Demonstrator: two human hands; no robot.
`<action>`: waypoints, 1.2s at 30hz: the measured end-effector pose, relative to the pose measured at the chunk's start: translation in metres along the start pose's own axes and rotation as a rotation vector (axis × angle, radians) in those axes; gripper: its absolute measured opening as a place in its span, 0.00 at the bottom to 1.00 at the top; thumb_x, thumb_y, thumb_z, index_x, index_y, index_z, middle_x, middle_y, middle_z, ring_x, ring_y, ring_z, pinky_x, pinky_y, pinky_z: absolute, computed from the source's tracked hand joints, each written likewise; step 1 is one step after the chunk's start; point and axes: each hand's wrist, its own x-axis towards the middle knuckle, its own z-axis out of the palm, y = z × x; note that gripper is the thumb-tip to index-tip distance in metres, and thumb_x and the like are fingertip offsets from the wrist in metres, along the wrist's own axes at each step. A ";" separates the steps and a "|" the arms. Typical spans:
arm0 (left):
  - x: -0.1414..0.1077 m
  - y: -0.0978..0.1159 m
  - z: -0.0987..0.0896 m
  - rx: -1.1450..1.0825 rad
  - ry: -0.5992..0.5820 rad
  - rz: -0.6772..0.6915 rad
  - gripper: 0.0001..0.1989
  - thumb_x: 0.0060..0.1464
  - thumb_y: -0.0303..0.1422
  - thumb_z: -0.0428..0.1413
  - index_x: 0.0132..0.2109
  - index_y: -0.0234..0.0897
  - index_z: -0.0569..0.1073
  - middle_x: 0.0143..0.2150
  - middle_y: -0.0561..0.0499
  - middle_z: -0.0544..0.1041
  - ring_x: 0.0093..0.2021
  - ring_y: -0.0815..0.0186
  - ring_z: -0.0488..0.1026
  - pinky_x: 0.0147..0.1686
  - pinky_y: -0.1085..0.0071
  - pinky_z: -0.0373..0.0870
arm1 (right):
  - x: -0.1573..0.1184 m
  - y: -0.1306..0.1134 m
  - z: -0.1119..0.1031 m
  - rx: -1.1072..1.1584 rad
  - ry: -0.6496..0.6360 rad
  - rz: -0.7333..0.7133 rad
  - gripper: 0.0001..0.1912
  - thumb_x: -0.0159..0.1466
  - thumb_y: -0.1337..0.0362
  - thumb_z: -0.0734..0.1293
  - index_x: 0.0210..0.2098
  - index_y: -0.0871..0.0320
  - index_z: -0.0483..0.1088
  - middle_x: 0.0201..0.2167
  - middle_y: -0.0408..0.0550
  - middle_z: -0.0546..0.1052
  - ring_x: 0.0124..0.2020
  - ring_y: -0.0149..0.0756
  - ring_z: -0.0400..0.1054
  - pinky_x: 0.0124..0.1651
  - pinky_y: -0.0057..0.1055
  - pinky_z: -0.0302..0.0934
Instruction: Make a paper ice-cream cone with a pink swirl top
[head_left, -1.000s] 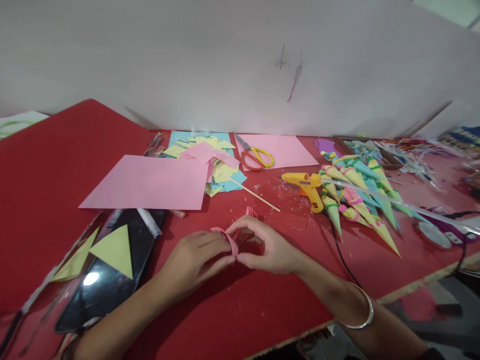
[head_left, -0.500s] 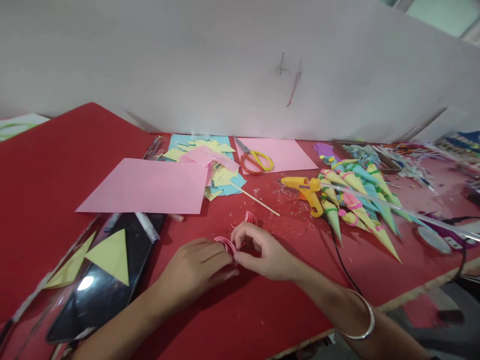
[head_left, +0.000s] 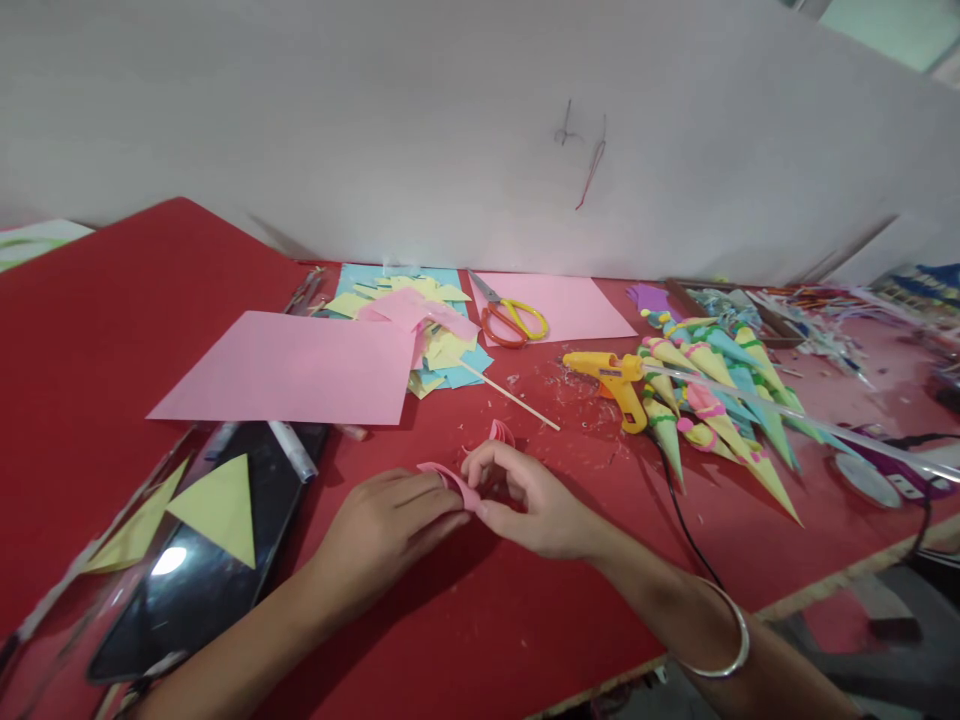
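Note:
A small curved piece of pink paper is held between both hands, just above the red table. My left hand is closed on its left side, with the fingers covering part of it. On its right end, my right hand pinches with thumb and fingertips; a silver bangle circles that wrist. Just behind the right fingers lies a second curled pink paper piece, partly hidden by the hand.
A yellow glue gun lies to the right beside several decorated paper cones. Scissors, paper scraps and a thin stick lie behind my hands. At left are a pink sheet, a black phone-like slab and yellow triangles.
The pink paper between my hands has turned and flattened, so more of its broad face shows. My left hand has shifted slightly; the right hand has hardly moved.

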 end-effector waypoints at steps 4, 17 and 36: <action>-0.001 0.001 -0.001 -0.030 0.022 -0.052 0.12 0.59 0.32 0.44 0.32 0.37 0.69 0.26 0.53 0.75 0.26 0.71 0.71 0.27 0.77 0.66 | -0.001 -0.002 -0.002 -0.018 -0.009 0.004 0.09 0.54 0.72 0.60 0.34 0.57 0.58 0.33 0.44 0.64 0.34 0.29 0.60 0.40 0.29 0.58; -0.001 0.001 -0.001 -0.063 0.017 -0.083 0.12 0.58 0.32 0.45 0.31 0.37 0.69 0.27 0.53 0.75 0.26 0.71 0.71 0.26 0.78 0.66 | -0.001 -0.003 -0.003 -0.037 -0.021 0.007 0.10 0.54 0.71 0.62 0.35 0.57 0.60 0.33 0.43 0.65 0.35 0.30 0.62 0.41 0.30 0.59; -0.001 -0.001 -0.005 0.062 0.026 0.091 0.14 0.59 0.33 0.44 0.29 0.37 0.69 0.22 0.56 0.73 0.23 0.73 0.69 0.26 0.76 0.63 | 0.003 0.005 -0.006 -0.252 0.155 0.004 0.03 0.57 0.69 0.61 0.32 0.58 0.66 0.29 0.43 0.71 0.31 0.28 0.65 0.34 0.25 0.60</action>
